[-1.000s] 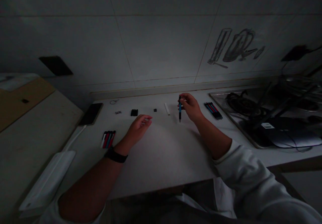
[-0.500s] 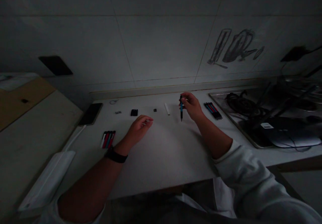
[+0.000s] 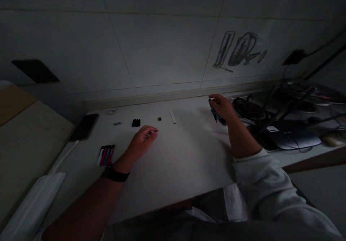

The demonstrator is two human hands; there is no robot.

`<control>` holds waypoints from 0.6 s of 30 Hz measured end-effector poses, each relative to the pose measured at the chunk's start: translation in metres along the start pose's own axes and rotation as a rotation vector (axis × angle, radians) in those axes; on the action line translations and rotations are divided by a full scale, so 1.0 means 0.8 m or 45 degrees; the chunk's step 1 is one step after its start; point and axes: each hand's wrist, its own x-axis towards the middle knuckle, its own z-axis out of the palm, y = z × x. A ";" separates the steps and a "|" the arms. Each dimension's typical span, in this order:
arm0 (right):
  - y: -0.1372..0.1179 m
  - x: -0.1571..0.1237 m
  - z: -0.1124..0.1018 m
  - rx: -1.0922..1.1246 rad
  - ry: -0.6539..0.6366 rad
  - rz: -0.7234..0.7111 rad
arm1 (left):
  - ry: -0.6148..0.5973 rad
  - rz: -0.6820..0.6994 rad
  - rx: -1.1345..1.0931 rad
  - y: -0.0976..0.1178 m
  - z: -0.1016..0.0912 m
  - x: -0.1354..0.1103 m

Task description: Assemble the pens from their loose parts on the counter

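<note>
The right hand (image 3: 222, 107) clamps its grip on a blue pen (image 3: 213, 112) (the left hand (image 3: 142, 140) holds its fingers apart).

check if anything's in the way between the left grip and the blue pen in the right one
Nothing visible stands between the left grip and the blue pen held in the right grip. The white strip lies flat on the counter, just beyond the direct line.

pale countertop (image 3: 175, 161) with coloured pen parts (image 3: 106, 155), black pieces (image 3: 136, 123), a white strip (image 3: 172, 117) and a dark phone (image 3: 84, 127)
</note>
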 end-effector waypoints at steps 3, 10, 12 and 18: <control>0.019 0.000 -0.008 -0.314 -0.165 0.073 | -0.013 -0.007 0.008 0.002 -0.001 0.000; 0.026 -0.005 0.002 -0.707 -0.307 0.143 | -0.008 -0.020 0.021 0.004 -0.002 0.000; 0.027 -0.007 0.005 -0.755 -0.325 0.130 | 0.000 -0.025 0.024 0.004 -0.001 0.000; 0.035 -0.004 0.005 -0.815 -0.351 0.107 | 0.003 0.002 0.023 0.006 0.001 0.000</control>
